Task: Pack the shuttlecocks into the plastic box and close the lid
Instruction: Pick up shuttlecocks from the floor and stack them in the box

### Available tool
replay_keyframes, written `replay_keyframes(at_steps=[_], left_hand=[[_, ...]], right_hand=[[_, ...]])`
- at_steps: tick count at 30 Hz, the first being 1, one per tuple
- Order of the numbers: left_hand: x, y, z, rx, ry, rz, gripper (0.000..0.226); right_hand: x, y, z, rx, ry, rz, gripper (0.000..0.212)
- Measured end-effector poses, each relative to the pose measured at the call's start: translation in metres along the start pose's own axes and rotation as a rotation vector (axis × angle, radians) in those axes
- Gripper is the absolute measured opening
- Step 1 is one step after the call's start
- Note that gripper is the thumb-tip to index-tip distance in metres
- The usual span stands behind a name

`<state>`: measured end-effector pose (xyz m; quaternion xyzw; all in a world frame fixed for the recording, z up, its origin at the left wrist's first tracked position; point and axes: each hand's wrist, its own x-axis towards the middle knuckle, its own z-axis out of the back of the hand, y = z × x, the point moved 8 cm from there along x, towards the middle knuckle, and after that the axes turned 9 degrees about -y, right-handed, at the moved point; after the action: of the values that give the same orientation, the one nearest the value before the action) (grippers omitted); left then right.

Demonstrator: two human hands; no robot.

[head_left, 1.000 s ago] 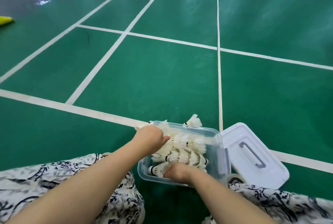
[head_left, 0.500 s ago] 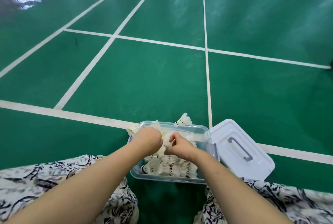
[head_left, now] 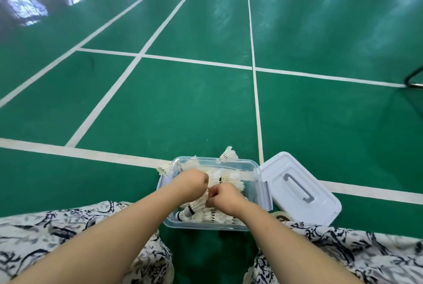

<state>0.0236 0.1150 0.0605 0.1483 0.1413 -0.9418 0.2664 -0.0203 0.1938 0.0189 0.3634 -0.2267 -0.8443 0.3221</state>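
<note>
A clear plastic box (head_left: 251, 169) is sitting on the green court floor (head_left: 183, 105) in front of the person, holding a pile of white shuttlecocks (head_left: 206, 212). Both hands are meeting above the box: the left hand (head_left: 191, 182) and the right hand (head_left: 223, 198) are curling closed, knuckles nearly touching, apparently pinching shuttlecock feathers between them; the exact grip is hidden. The white lid (head_left: 299, 188) is lying handle-up, just beside the box's right wall. Two more shuttlecocks (head_left: 229, 153) are resting outside the far rim.
</note>
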Motion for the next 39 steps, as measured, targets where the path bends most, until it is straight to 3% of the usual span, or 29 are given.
replay_keyframes(at_steps=[8,13,16,19,21,26,30,34,39], left_hand=[[0.009,0.02,0.01,-0.005,-0.095,0.044,0.029],[0.008,0.022,-0.018,0.073,0.06,0.018,0.031],[0.004,0.019,-0.041,0.092,0.185,-0.015,0.032],[0.001,0.016,-0.056,0.061,0.248,-0.042,0.032],[0.001,0.015,-0.058,0.029,0.254,-0.045,0.032],[0.003,0.009,-0.04,-0.047,0.186,-0.049,0.032],[0.005,0.002,-0.029,-0.095,0.148,-0.065,0.031],[0.01,0.001,-0.012,-0.166,0.059,-0.076,0.031],[0.03,0.015,0.039,-0.213,-0.205,-0.019,0.029]], right_hand=[[0.0,-0.003,-0.008,-0.139,0.011,0.016,0.025],[-0.001,-0.012,-0.038,-0.215,0.112,0.029,0.014],[-0.001,-0.014,-0.048,-0.153,0.151,0.011,0.023],[0.001,-0.015,-0.053,-0.129,0.206,-0.011,0.011],[0.002,-0.019,-0.055,-0.133,0.232,-0.038,0.02],[0.0,-0.024,-0.05,-0.042,0.298,-0.076,0.025],[-0.002,-0.025,-0.037,0.025,0.383,-0.135,0.014],[0.014,-0.017,-0.006,0.152,0.254,-0.187,0.016],[0.047,0.016,0.05,0.3,0.027,-0.136,0.024]])
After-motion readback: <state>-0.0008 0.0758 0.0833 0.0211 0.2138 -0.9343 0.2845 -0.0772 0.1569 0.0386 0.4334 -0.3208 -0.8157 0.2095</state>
